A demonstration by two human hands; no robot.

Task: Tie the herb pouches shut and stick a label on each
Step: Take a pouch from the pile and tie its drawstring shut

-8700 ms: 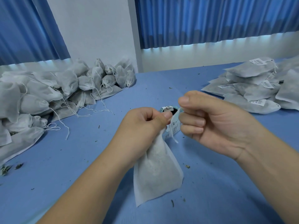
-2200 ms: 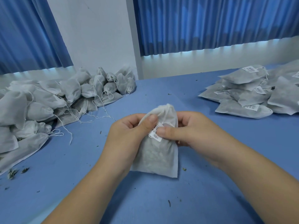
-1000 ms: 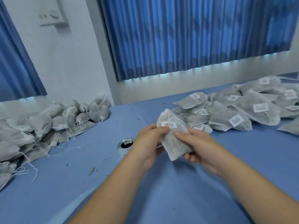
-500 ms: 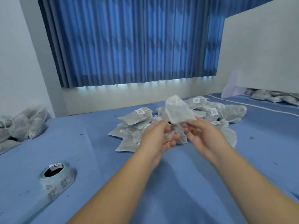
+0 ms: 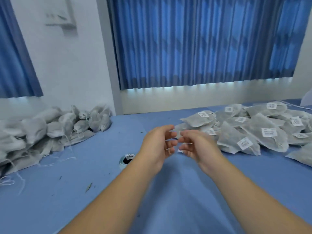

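Note:
My left hand (image 5: 158, 142) and my right hand (image 5: 197, 146) hover side by side above the blue table (image 5: 168, 208), palms turned toward each other, fingers loosely spread and holding nothing. Both are blurred. A heap of labelled white herb pouches (image 5: 253, 132) lies to the right, just beyond my right hand. A pile of unlabelled pouches (image 5: 50, 129) with loose drawstrings lies at the left. The roll of labels (image 5: 125, 160) stands on the table, left of my left wrist.
Blue curtains (image 5: 202, 43) and a white wall run along the table's far edge. Bits of dried herb (image 5: 88, 187) and stray strings (image 5: 10, 180) lie scattered on the cloth at the left.
The labelled pouch that both hands held half a second ago has left them; it is now among the heap at the right. My view has swung back to the left.

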